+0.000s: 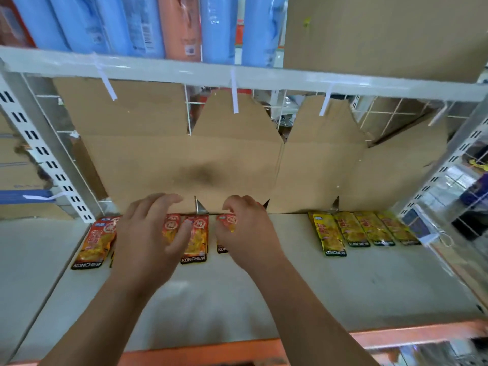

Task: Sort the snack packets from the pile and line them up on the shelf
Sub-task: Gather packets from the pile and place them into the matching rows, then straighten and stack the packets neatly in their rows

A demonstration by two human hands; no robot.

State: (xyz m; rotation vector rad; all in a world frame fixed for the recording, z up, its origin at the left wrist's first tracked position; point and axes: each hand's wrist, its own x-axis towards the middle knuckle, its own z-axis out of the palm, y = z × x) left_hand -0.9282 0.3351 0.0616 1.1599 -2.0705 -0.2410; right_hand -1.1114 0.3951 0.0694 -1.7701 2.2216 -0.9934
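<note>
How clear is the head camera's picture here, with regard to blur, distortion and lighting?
Head view: the wide lens bows the upper shelf rail; the far right edge is smeared; lighting is even, without harsh glare; soft shadows lie on the shelf; KONCHEW reads clearly on the red packets, faintly on the yellow packets.

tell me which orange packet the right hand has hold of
The rightmost orange packet, nearest the yellow packets; the right hand pinches its top.
</note>
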